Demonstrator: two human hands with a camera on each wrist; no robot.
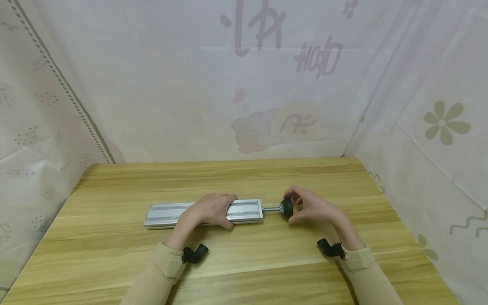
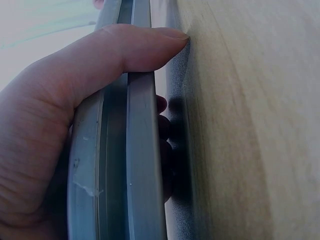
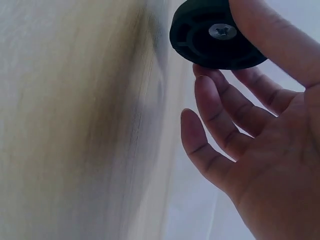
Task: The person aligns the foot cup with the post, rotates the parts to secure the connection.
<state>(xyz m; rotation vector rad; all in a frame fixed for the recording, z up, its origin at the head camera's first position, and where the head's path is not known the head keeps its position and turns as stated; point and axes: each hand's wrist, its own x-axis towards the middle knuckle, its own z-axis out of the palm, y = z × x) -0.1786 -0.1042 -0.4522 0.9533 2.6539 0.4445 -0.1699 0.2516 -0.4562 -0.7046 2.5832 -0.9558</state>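
Observation:
A silver aluminium profile (image 1: 244,210) lies lengthwise across the middle of the table. My left hand (image 1: 211,209) grips it from above near its right half, thumb on the near side. In the left wrist view the thumb crosses the grooved side of the bar, and the other fingertips (image 2: 164,127) show behind its lower edge. From the profile's right end a threaded rod (image 1: 271,209) sticks out, carrying a round black leveling foot (image 1: 287,208). My right hand (image 1: 314,207) holds the foot by its rim between thumb and fingers. A cross-head screw (image 3: 222,31) shows in its hollow underside.
The wood-grain table (image 1: 244,262) reaches back to a printed cloth (image 1: 171,106), with more cloth hanging at both sides. A black curved mount (image 1: 195,254) sits at the left wrist and a similar black mount (image 1: 330,248) at the right.

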